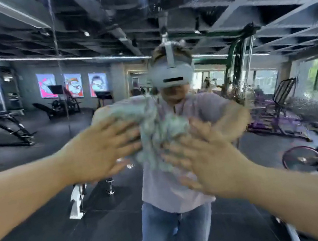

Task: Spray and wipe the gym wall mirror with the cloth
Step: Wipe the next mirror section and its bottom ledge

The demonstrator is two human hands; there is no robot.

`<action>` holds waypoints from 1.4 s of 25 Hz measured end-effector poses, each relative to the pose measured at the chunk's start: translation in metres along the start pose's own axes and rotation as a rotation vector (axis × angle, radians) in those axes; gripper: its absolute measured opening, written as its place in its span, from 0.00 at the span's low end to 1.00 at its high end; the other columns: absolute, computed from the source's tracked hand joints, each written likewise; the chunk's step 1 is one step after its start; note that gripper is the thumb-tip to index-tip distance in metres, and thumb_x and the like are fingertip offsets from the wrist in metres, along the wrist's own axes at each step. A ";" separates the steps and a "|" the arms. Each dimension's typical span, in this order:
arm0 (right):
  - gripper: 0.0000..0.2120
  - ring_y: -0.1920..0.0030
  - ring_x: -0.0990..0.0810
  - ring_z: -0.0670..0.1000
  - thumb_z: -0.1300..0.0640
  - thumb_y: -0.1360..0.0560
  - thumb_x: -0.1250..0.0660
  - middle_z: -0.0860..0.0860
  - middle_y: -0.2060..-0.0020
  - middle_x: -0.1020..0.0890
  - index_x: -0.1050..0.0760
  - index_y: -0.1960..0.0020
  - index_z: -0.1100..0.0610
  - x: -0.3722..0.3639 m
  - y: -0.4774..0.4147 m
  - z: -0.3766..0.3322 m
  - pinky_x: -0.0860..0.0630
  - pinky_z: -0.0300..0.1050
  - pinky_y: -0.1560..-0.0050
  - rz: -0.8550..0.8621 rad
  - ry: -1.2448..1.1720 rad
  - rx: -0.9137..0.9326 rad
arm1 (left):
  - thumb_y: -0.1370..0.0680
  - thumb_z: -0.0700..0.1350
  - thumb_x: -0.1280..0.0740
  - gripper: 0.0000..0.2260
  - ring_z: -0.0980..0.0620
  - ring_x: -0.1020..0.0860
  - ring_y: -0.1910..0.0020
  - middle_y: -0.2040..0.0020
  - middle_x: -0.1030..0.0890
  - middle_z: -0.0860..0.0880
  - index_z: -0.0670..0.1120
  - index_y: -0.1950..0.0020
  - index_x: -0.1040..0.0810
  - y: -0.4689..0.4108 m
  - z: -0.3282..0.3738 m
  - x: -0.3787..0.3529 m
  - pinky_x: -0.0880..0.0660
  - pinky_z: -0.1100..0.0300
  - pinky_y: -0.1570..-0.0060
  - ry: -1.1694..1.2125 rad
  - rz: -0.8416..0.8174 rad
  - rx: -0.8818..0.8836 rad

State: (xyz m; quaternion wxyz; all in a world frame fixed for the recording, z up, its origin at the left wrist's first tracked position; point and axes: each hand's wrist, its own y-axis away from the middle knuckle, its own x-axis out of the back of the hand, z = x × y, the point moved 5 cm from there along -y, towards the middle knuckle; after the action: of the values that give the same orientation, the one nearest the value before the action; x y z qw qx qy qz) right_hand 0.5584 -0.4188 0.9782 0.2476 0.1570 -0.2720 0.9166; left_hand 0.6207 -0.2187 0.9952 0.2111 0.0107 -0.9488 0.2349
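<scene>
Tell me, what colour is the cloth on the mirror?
The cloth is a pale, mottled grey-green, somewhat blurred; the head view, the only one, shows it.

The cloth (154, 125), pressed under the fingers of both hands, is soft, nubby fabric, matt and pale grey-green, bunched into rough folds. Motion blur hides the weave, so it is perhaps terry or microfibre. The left hand (100, 149) and right hand (207, 158) lie on it with bare skin. The mirror (314, 105) behind them is smooth, glossy glass, beaded with wet droplets right of the right hand and streaked above both hands. Below the left hand it reflects a matt dark floor (36, 231) and a dumbbell (110, 186) of bright polished metal.
</scene>
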 end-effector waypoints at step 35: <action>0.25 0.42 0.25 0.56 0.36 0.23 0.49 0.53 0.42 0.22 0.26 0.41 0.53 0.146 -0.197 0.232 0.27 0.49 0.47 0.431 -0.018 -0.798 | 0.25 0.59 0.42 0.21 0.45 0.23 0.58 0.54 0.20 0.48 0.45 0.46 0.21 -0.082 -0.224 0.118 0.28 0.52 0.57 0.084 0.563 0.299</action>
State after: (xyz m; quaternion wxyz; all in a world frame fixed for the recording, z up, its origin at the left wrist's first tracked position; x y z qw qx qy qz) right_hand 0.5791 -0.3554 1.3086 0.0899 -0.0029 -0.6326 0.7692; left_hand 0.6114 -0.1818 1.2585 0.1731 -0.2312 -0.8599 0.4210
